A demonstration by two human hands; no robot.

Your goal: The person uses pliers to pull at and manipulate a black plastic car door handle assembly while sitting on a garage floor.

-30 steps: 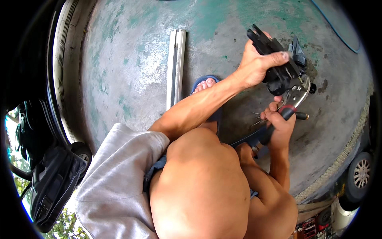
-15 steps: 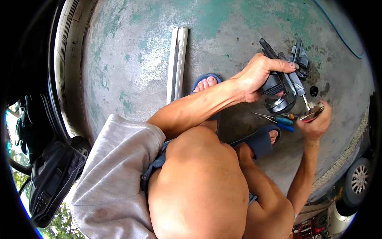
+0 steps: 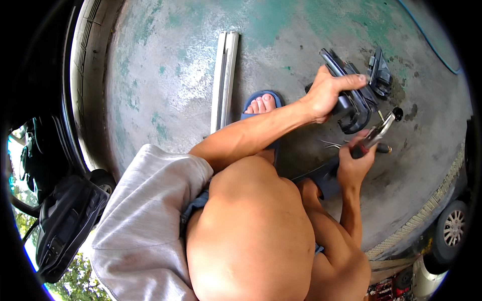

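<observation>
Nearest you are your bare knees (image 3: 251, 226), with a gray sleeve (image 3: 145, 215) at left. Beyond them on the right, your right hand (image 3: 354, 159) is wrapped around the dark-and-red handles of metal pliers (image 3: 382, 131). Thin tool tips (image 3: 329, 144) show on the floor beside that hand, the rest partly hidden. The pliers point far and right, near a thin rod at the black part's near end; you cannot tell whether they touch. Farther, your left hand (image 3: 326, 95) holds that black part (image 3: 359, 113), thumb across it. A small black cap (image 3: 397, 114) lies right of it, and another black piece (image 3: 380, 75) lies farther still. Far left of your hands, a metal rail (image 3: 224, 80) lies on the floor (image 3: 160, 85).
</observation>
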